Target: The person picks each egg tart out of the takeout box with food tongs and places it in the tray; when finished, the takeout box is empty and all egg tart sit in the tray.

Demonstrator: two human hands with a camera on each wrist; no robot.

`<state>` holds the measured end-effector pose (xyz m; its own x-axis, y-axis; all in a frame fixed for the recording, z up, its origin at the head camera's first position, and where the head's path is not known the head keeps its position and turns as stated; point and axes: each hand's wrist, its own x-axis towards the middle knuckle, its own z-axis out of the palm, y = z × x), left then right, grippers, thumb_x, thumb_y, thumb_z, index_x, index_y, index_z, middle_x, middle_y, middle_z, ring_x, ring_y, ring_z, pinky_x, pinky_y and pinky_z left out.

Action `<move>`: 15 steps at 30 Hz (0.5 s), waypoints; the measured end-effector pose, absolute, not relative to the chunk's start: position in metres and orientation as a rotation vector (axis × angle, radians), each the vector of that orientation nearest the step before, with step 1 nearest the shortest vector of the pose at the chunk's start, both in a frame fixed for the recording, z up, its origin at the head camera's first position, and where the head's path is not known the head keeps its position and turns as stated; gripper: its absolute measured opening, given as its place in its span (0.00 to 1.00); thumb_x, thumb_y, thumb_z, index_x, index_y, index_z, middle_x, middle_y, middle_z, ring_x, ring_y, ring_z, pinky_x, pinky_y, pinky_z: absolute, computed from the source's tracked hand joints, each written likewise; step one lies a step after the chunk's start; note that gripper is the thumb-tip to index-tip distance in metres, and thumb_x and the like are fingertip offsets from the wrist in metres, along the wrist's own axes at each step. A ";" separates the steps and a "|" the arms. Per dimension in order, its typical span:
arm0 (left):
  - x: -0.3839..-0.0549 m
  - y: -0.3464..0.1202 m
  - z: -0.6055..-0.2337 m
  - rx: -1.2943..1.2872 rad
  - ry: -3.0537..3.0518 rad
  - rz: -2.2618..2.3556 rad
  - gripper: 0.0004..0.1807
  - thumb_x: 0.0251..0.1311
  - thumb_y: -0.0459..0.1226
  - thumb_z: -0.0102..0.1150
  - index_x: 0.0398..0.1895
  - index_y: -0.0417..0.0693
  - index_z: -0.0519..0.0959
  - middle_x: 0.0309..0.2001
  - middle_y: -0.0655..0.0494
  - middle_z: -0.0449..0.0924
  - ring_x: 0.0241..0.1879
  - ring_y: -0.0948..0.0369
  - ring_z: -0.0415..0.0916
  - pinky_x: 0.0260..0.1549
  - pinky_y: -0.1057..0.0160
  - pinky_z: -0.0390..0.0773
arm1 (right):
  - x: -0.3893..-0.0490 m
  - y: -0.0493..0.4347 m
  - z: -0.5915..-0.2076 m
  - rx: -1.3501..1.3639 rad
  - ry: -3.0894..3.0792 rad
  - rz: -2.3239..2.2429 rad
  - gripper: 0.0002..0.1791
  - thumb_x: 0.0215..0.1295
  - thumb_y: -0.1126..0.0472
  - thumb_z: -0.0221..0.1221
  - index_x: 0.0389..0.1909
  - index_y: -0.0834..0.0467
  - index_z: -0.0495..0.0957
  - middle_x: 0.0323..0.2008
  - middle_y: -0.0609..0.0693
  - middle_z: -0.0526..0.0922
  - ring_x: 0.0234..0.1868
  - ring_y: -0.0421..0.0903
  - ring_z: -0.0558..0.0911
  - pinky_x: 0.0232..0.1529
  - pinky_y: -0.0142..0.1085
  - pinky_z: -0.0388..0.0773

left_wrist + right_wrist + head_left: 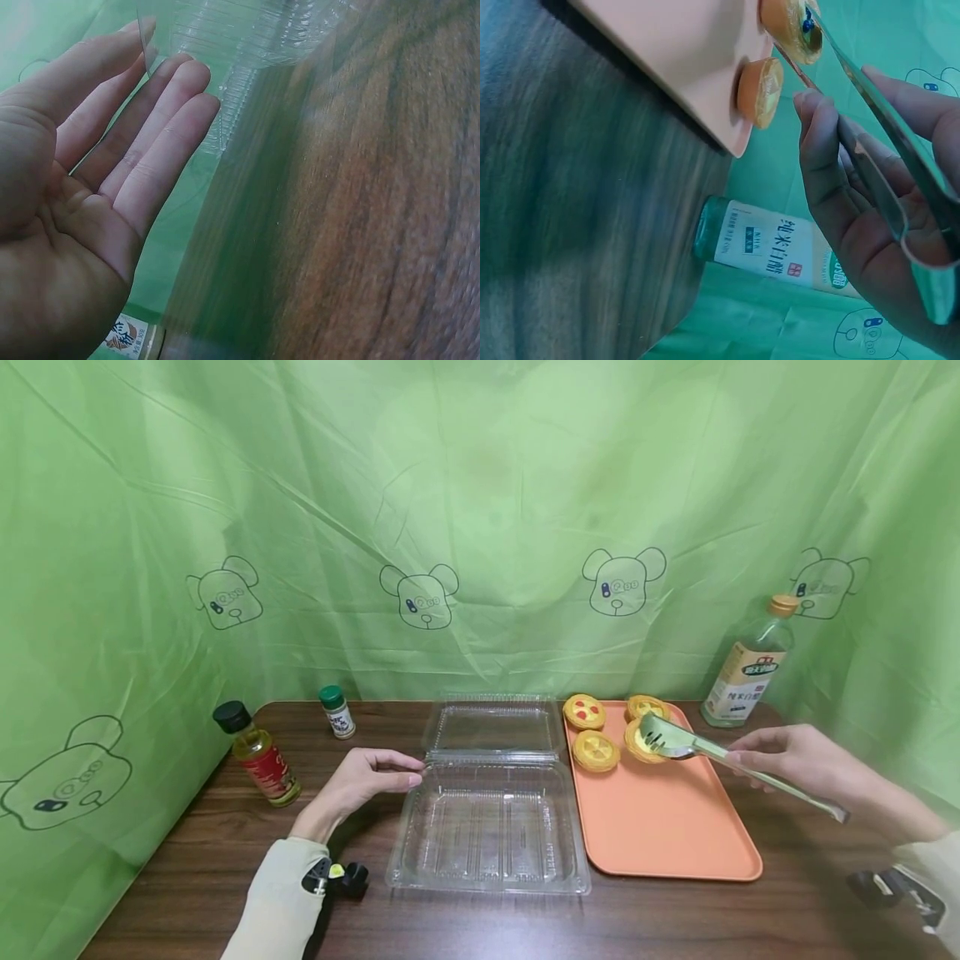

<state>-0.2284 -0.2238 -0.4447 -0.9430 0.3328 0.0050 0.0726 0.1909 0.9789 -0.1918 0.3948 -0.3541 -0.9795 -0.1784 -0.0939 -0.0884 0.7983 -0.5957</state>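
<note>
At the clear plastic clamshell box (491,835), my left hand (367,777) pinches the left rim near the hinge between thumb and fingers. The box lies with its lid (495,727) folded back. My right hand (787,756) grips metal tongs (705,746), whose head is over a yellow egg tart (634,742) on the orange tray (667,827). In the right wrist view the tong arms stand apart, their tips at a tart (784,30) with dark blue bits on top. Around it sit a tart with red pieces (584,712), a plain yellow tart (596,752) and a rear tart (648,703).
A glass vinegar bottle (746,672) stands behind the tray at the right. To the left are a black-capped oil bottle (262,760) and a small green-capped shaker (337,714). A green cloth (510,635) hangs behind the brown wooden table (480,931).
</note>
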 end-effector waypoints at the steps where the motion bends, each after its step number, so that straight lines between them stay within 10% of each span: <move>1: -0.228 -0.224 -0.445 0.391 2.251 1.837 0.17 0.63 0.32 0.76 0.52 0.32 0.87 0.45 0.44 0.90 0.41 0.59 0.88 0.45 0.60 0.88 | -0.191 0.396 -0.356 -0.218 2.838 -0.929 0.22 0.78 0.49 0.63 0.56 0.65 0.85 0.29 0.50 0.87 0.30 0.47 0.85 0.29 0.38 0.82; 15: -0.229 -0.223 -0.444 0.379 2.302 1.800 0.16 0.61 0.35 0.78 0.50 0.37 0.89 0.44 0.47 0.91 0.42 0.59 0.88 0.45 0.59 0.88 | -0.188 0.407 -0.366 -0.178 2.790 -0.942 0.22 0.79 0.52 0.62 0.57 0.69 0.83 0.34 0.52 0.89 0.31 0.47 0.87 0.30 0.38 0.85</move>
